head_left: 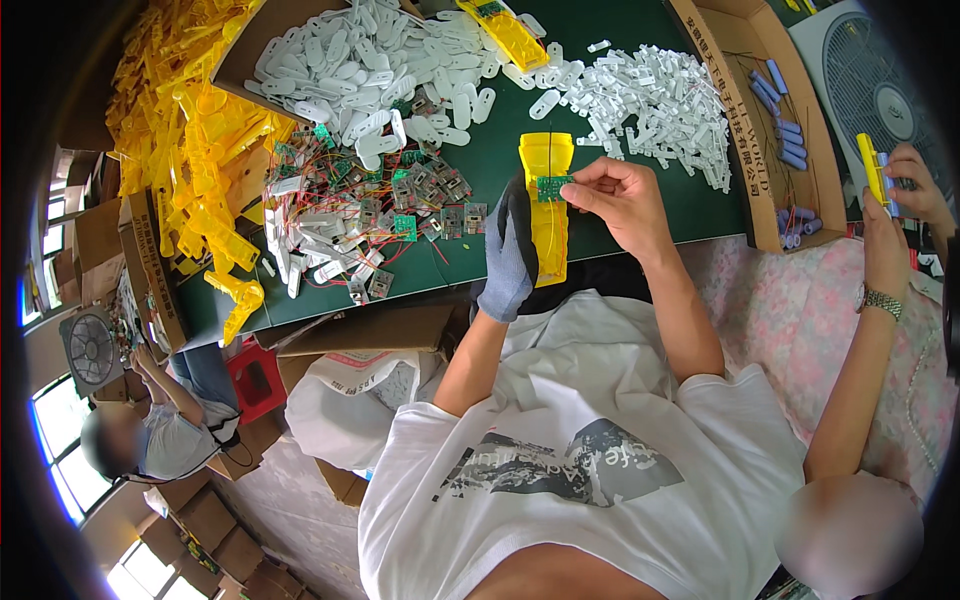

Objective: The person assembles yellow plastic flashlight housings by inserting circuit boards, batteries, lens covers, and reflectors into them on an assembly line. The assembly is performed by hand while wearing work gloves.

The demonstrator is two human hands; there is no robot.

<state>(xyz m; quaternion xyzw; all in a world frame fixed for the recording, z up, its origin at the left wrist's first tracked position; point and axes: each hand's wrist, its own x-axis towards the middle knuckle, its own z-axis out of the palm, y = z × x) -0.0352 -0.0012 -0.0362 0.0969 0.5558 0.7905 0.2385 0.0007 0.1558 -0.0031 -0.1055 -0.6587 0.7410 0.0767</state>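
My left hand [507, 255], in a grey-blue glove with dark fingers, is closed round the left side of a long yellow plastic housing [548, 252]. The housing stands lengthwise in front of me at the table's near edge, its wider end away from me. Between the thumb and fingers of my right hand [622, 203] is a small green circuit board [551, 189], held over the upper part of the housing. A dark thin wire runs up from the board, and a pale one hangs down over the housing.
Wired switch parts and boards [405, 195] lie left on the green table [500, 120]. Behind are white oval covers [350, 70], small white pieces [650, 105] and another yellow housing [508, 38]. Yellow housings [190, 130] pile far left; a carton [748, 150] holds blue cylinders. Co-workers sit either side.
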